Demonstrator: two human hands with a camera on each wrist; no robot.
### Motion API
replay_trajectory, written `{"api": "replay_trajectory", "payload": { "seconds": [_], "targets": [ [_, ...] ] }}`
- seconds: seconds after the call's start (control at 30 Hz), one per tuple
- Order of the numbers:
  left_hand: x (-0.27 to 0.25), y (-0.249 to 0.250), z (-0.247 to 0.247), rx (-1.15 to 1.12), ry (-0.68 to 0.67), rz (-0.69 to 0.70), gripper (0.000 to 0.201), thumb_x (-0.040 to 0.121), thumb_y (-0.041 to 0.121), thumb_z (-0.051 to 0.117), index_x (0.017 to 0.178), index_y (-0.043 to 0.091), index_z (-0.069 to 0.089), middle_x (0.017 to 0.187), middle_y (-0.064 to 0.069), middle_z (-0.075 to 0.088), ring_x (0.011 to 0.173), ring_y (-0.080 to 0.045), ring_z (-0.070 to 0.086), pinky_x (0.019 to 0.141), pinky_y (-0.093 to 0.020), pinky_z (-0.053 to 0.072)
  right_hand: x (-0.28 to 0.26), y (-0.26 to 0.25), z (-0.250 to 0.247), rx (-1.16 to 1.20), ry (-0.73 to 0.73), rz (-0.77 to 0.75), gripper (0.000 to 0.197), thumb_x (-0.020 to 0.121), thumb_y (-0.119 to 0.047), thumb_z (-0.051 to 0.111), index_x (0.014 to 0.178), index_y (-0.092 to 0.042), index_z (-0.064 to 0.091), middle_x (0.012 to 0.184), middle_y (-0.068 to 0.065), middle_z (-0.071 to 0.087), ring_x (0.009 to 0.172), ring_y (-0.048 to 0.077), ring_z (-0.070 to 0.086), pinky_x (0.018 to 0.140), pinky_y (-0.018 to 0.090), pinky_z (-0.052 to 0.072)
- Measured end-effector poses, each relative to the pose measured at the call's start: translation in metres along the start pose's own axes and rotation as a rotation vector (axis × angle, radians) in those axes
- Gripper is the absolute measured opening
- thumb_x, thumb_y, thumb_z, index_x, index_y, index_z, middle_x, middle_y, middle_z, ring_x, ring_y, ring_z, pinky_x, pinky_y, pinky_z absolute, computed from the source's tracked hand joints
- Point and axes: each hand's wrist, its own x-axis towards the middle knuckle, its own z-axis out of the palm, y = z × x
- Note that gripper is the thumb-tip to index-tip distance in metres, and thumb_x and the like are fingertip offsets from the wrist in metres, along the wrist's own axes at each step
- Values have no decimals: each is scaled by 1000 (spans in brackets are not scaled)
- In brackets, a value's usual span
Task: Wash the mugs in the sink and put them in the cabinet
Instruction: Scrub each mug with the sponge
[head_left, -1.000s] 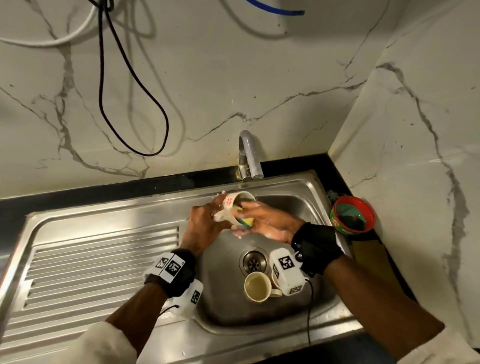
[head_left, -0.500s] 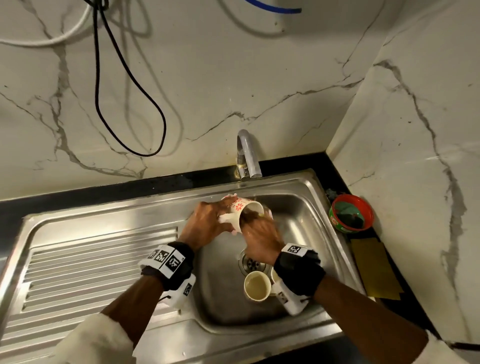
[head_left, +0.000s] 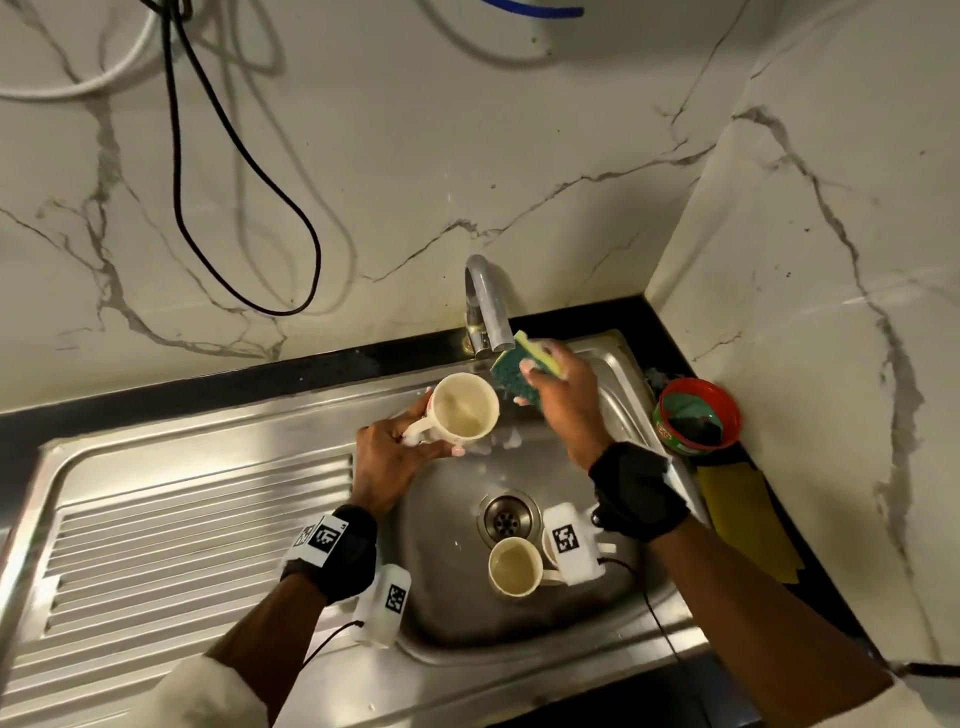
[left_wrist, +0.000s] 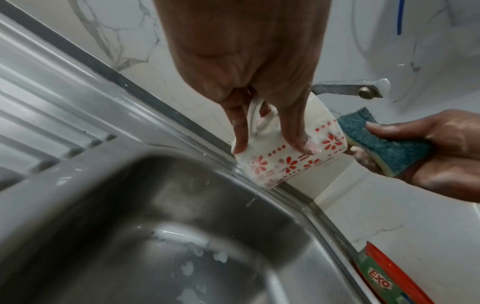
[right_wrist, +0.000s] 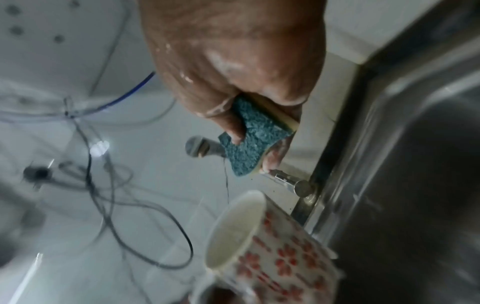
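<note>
Progress is partial. Left hand (head_left: 387, 457) grips the flowered mug (head_left: 464, 413) by handle and wall, soapy, mouth up, over the back edge of the sink (head_left: 613, 644) basin below the tap (head_left: 485, 306); no water runs. Right hand (head_left: 563, 395) is clamped on the sponge (head_left: 522, 371), just beside the mug's rim and apart from it. A second mug (head_left: 514, 566) stands unwashed near the drain (head_left: 506, 515). Rinsing and storing remain; no cabinet is in view. Half a second earlier the right hand was scrubbing inside the mug; it has since withdrawn.
</note>
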Motion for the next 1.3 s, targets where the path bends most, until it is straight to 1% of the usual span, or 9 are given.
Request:
{"api": "replay_trajectory", "payload": {
  "seconds": [0.23, 0.43, 0.57, 0.67, 0.77, 0.83, 0.97, 1.17, 1.3],
  "targets": [
    [4, 12, 2, 5, -30, 37, 63, 60, 22, 93, 119, 21, 71, 94, 23, 72, 79, 19, 61, 71, -3, 44, -47, 19, 27, -819, -230, -779, 48, 74, -7, 47, 120, -5, 61, 122, 12, 62, 116, 26, 51, 102, 35, 38],
    [-1, 19, 6, 187, -43, 217, 67, 63, 20, 91, 125, 16, 66, 111, 3, 72, 85, -2, 70, 78, -9, 49, -35, 3, 48, -904, -343, -295, 54, 83, -9, 69, 131, -3, 47, 132, 15, 55, 122, 30, 52, 100, 33, 42],
    [1, 21, 2, 203, -33, 229, 58, 60, 18, 93, 114, 10, 73, 114, 3, 69, 82, 2, 67, 77, -12, 53, -23, -16, 36, -156, -581, 251, 44, 91, -11, 60, 134, -8, 49, 127, 12, 61, 116, 24, 60, 97, 37, 53],
    [1, 21, -1, 158, 5, 181, 69, 59, 23, 93, 122, 12, 68, 101, 7, 72, 79, 16, 63, 75, -1, 45, -15, -26, 16, -251, -653, 121, 47, 90, -13, 65, 135, -14, 54, 125, 4, 65, 116, 17, 62, 96, 32, 52],
    [4, 25, 1, 138, -2, 172, 70, 59, 22, 93, 124, 15, 67, 104, 8, 72, 79, 23, 59, 74, 0, 42, -16, -5, 20, -679, -399, -216, 27, 88, -9, 64, 115, -7, 69, 108, 13, 71, 103, 27, 65, 86, 27, 49],
    [5, 26, 5, 189, -31, 216, 73, 59, 24, 94, 126, 14, 66, 110, 0, 73, 83, 14, 62, 79, -5, 47, -24, 6, 28, -717, -386, -247, 22, 87, -6, 62, 108, -3, 69, 108, 19, 65, 105, 36, 60, 82, 25, 43],
    [-3, 26, 15, 209, -111, 265, 70, 62, 27, 92, 126, 14, 66, 114, 2, 72, 97, -3, 68, 89, -9, 47, -29, 1, 34, -563, -321, -252, 32, 72, -23, 84, 98, -6, 76, 98, 10, 74, 87, 12, 67, 74, 18, 50],
    [-9, 20, 13, 246, -65, 315, 74, 66, 26, 89, 133, 10, 61, 122, -5, 69, 109, -11, 65, 99, -27, 50, -13, 15, 58, -140, -483, 433, 18, 88, -10, 63, 106, -7, 68, 96, 8, 69, 81, 16, 68, 62, 32, 52],
    [0, 18, 6, 281, -90, 261, 81, 63, 28, 91, 135, 11, 58, 123, -8, 68, 103, -13, 68, 95, -15, 47, -15, 3, 49, 329, -384, 563, 28, 96, -14, 42, 108, -2, 64, 107, 20, 68, 87, 27, 65, 65, 37, 50]
  ]
}}
